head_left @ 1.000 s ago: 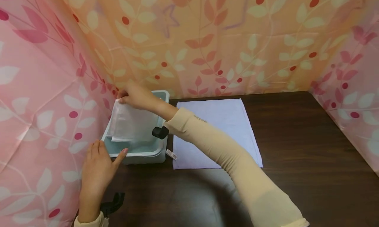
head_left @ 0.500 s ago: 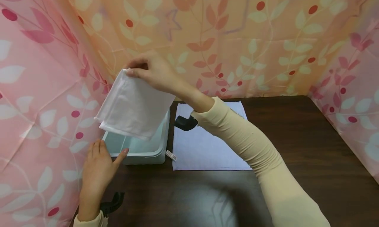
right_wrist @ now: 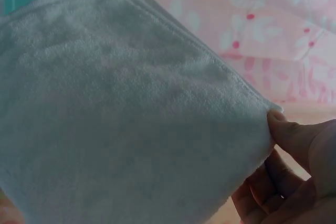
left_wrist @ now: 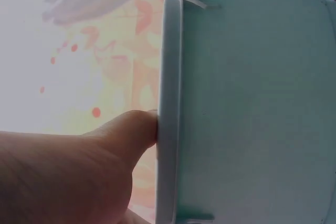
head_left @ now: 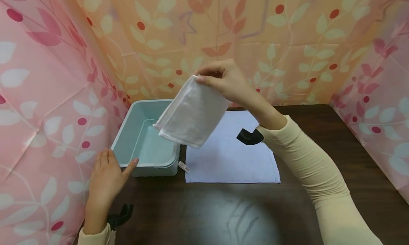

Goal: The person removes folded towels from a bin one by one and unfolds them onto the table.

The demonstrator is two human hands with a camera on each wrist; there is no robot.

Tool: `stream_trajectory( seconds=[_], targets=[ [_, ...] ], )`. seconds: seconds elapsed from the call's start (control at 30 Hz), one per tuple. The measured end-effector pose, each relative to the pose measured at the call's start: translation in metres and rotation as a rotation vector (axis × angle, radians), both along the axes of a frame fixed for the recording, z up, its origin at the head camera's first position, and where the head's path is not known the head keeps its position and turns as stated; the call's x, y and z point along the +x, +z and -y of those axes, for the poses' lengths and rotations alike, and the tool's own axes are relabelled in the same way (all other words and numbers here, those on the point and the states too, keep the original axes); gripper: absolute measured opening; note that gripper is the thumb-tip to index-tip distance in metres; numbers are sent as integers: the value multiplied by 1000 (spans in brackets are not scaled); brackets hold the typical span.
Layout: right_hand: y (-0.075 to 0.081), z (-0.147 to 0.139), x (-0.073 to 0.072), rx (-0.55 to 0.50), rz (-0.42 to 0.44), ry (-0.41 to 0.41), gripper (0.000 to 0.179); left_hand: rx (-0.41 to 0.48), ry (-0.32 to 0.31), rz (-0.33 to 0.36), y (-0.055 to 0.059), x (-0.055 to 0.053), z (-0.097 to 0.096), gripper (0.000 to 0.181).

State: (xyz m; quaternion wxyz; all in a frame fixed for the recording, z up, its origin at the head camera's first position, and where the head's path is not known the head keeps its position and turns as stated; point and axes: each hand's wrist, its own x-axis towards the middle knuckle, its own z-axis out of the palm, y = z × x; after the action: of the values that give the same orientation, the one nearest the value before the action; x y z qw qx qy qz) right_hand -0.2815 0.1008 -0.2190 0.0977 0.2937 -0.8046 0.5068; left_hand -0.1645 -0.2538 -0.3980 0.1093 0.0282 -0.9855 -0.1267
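My right hand (head_left: 228,80) pinches a folded white towel (head_left: 195,113) by its top corner between thumb and fingers. The towel hangs tilted in the air, overlapping the basin's right rim and the lavender cloth in the head view. Up close in the right wrist view, the towel (right_wrist: 142,103) shows a fluffy terry surface and layered edges. My left hand (head_left: 107,177) rests at the near left corner of the pale blue plastic basin (head_left: 145,165), fingers extended along its side. In the left wrist view the thumb (left_wrist: 134,129) touches the basin's rim (left_wrist: 170,103).
A lavender cloth (head_left: 223,167) lies spread flat on the dark wooden table (head_left: 306,156), right of the basin. A small white label (head_left: 184,167) sticks out at its left edge. Floral curtains (head_left: 255,46) stand behind and at both sides.
My right hand has lifted the white towel up out of the basin and carried it rightward, leaving the basin's inside in view. The left hand stays at the basin's corner.
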Motion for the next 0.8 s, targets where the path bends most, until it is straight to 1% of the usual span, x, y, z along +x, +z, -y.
stream_trajectory(
  seconds=[0.1,0.27,0.33,0.37,0.43,0.5,0.53,0.57,0.63,0.73,0.8],
  targets=[
    [-16,-23,0,-9,23,-14,15,2,-10,17,1,-3,1,99],
    [-42,-57,0,36,25,-17,14,14,-19,47,1,-5,3,100],
    [-52,-70,0,48,25,-14,14,30,-21,22,1,-5,4,99],
    [-57,-76,0,54,22,-17,14,36,-20,-1,1,-5,4,98],
    [-66,-89,0,46,28,-10,13,56,-27,-35,4,-6,1,97],
    [-75,-100,1,39,36,-1,13,82,-52,-82,8,-7,-6,95],
    [-78,-105,2,39,45,1,13,93,-75,-107,10,-8,-11,93],
    [-82,-110,3,36,55,5,13,105,-113,-133,11,-9,-17,90],
    [-89,-121,5,29,72,20,13,122,-211,-189,14,-9,-33,83],
    [-96,-135,8,38,77,28,12,111,-416,-265,13,-8,-61,72],
    [-101,-143,9,52,72,35,12,97,-559,-257,11,-7,-81,69]
  ],
)
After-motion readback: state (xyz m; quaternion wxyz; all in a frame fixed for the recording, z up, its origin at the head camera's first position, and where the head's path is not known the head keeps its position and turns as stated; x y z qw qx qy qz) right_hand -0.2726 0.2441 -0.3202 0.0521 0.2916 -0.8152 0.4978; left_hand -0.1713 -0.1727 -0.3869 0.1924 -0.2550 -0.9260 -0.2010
